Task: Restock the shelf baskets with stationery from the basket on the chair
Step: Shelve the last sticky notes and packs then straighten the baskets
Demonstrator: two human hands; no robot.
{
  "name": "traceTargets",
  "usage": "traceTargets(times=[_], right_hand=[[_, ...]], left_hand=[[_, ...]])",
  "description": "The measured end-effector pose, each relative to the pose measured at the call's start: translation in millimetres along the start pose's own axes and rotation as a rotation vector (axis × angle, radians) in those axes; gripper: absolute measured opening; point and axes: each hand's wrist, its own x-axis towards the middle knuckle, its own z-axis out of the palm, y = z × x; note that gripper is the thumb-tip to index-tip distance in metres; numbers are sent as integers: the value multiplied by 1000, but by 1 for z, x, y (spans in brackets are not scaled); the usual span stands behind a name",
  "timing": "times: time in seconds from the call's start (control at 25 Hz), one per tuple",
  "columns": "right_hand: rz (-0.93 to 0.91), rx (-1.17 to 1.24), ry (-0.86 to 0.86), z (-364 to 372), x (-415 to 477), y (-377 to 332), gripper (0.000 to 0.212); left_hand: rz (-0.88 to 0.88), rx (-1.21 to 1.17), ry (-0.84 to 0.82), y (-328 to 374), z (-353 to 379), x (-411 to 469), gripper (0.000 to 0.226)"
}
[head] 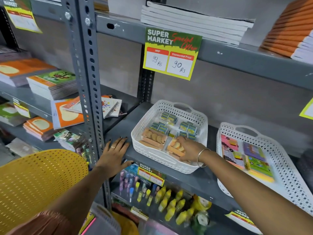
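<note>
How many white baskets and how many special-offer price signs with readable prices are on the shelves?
White baskets: 2 (left basket, right basket)
Signs with readable prices: 1 (99 Rs / 90 Rs sign)
Total: 3

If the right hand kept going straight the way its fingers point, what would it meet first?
Probably the orange packs in the white basket: the right hand reaches left across its front part, fingers on one orange pack. Beyond them stands the basket's left wall; depth is uncertain.

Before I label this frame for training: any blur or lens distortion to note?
Head view: wide-angle bending bows the shelf edge and upright post; the price sign reads sharp; the right hand in the white basket is slightly soft; bottom corners smear.
</note>
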Motion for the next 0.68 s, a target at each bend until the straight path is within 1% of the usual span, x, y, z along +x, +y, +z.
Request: traceTargets(times=[0.12, 0.16, 0.2, 0.32, 0.44, 0.52, 0.6, 0.68], right_hand=[[0, 29, -24, -6, -2, 2, 88], [-1, 47, -5, -11, -4, 0, 89], [-3, 68, 40, -16, -5, -4, 87], [-65, 143, 259, -39, -10, -34, 74], [-227, 204, 489, -56, -12, -84, 57], [-356, 254, 611, -55, -11, -123, 48], [-500, 287, 639, -44, -7, -164, 43], [-604, 287, 600, -23, 1, -202, 41]], left_hand=[[27, 2, 26, 2, 0, 1, 86], [36, -4, 29, 2, 0, 1, 84], [44, -5, 26, 2, -2, 1, 83], [43, 25, 41, 4, -7, -7, 82], [1, 22, 33, 3, -4, -29, 80], [-40, 17, 36, -2, 2, -52, 80], [-121, -7, 28, -14, 14, -82, 77], [-201, -34, 2, -27, 29, -118, 77]])
